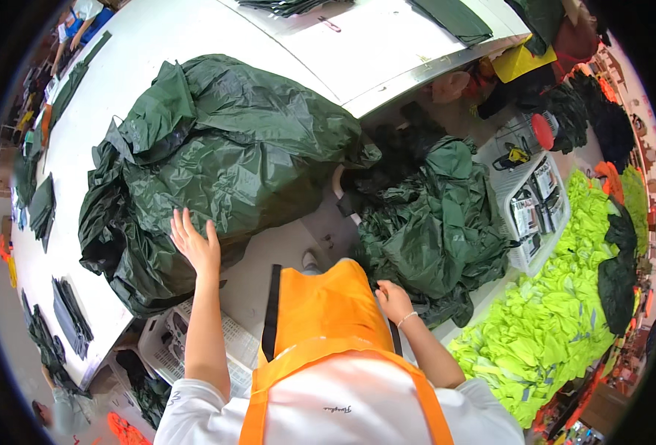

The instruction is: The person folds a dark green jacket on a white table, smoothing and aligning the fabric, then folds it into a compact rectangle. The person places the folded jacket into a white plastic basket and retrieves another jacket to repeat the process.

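Dark green glossy raincoat heap (217,163) lies piled on the white worktable (157,44); left hand (194,245) rests spread flat against its near edge. Right hand (393,300) pinches a smaller dark green crumpled garment pile (435,230) beside the orange apron (328,304).

A garment heap (217,163) lies on the table's (157,37) near edge; a second heap (432,230) lies on the floor to its right, a crate (539,215) beyond.

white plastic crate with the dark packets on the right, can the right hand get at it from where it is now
Probably not directly. The right hand rests at the edge of a heap of dark green glossy garments, and that heap lies between it and the white plastic crate.
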`<state>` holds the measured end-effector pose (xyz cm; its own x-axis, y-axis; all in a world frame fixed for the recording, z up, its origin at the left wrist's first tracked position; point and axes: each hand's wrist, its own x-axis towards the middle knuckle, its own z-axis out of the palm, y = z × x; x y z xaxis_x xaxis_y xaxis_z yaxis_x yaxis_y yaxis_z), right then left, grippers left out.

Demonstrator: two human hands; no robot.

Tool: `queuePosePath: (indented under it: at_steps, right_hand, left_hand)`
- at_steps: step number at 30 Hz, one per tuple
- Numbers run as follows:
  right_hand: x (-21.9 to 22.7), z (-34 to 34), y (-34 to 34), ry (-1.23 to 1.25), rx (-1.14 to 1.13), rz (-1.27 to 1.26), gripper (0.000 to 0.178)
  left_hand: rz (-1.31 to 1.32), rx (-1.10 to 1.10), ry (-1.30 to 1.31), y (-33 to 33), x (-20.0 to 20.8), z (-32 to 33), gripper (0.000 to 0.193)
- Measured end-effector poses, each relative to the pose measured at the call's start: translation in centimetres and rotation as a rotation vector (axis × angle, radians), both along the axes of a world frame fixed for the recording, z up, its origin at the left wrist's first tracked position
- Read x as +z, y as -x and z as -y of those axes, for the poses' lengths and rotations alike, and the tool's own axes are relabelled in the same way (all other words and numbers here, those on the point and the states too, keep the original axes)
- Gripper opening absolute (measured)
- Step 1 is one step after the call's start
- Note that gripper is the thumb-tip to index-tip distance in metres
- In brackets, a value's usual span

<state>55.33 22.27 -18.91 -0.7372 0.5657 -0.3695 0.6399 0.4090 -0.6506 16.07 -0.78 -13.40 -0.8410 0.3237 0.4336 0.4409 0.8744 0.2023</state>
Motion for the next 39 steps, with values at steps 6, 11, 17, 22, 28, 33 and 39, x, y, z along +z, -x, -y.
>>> queuePosePath:
  at_steps: [6, 11, 17, 22, 28, 33, 39]
  right_hand:
    - [2.7, -5.1, 3.1, 0.16, 0.294, 0.161, 0.033]
    - [2.4, -9.6, 4.1, 0.052, 0.579, 0.172, 0.033]
    - [2.5, -12.1, 8.6, 0.159, 0.543, 0.215, 0.032]
    - [5.6, -7.1, 23.4, 0.074, 0.58, -0.231, 0.027]
    - [6.3, -1.4, 40.5, -0.467, 0.668, -0.519, 0.052]
    - [4.1, 0.9, 44.3, -0.587, 0.77, -0.063, 0.069]
    - [4.2, 0.9, 44.2, -0.692, 0.815, -0.039, 0.068]
  left_hand:
    - [0.13, 0.261, 0.238, 1.7, -4.8, -1.3, 0.063]
    - [0.173, 0.277, 0.147, 1.5, -3.0, -0.8, 0.063]
    - [0.329, 0.223, -0.009, 2.6, -3.7, 1.4, 0.071]
    - [0.048, 0.229, -0.244, 2.2, 0.3, 7.2, 0.063]
    - [0.091, 0.483, 0.098, 5.5, 2.0, 17.4, 0.071]
    - [0.46, 0.563, 0.186, 7.5, -2.4, 20.3, 0.084]
    - [0.693, 0.507, 0.359, 10.3, 2.7, 19.6, 0.067]
